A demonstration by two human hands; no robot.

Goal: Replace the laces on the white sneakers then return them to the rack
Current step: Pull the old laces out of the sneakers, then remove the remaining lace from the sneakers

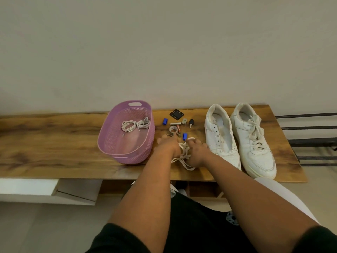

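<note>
Two white sneakers stand side by side at the right of the wooden table. The left sneaker has bare eyelets, with no lace in it. The right sneaker is still laced. Between the basket and the shoes a loose white lace lies bunched on the table. My left hand and my right hand both grip this lace, fingers curled into the bundle. A pink basket holds two coiled white laces.
Small items lie behind my hands: two blue caps, a metal cylinder, a black key, a black square piece, a tape roll. A black metal rack stands right of the table. The wall is close behind.
</note>
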